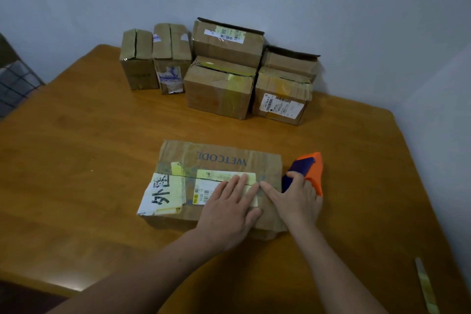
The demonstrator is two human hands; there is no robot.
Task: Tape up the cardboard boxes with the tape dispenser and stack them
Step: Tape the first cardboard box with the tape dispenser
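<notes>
Brown cardboard WETCODE box (pixel 221 160) lies flat mid counter (pixel 89 148), flaps closed, white labels and yellowish tape across its top seam. Left hand (pixel 229 209) on the box top, grip open, fingers straight and pressing the label. Right hand (pixel 299 199) at the box's right end, grip closed round the orange and purple tape dispenser (pixel 312 171), index finger stretched onto the box top beside the left fingertips. Behind the box by the wall: two small upright boxes (pixel 139 66) to the left, two stacks of two boxes (pixel 221 92) straight behind and to the right. Strip of tape (pixel 425 285) at the counter edge, nearer than the box and to its right
</notes>
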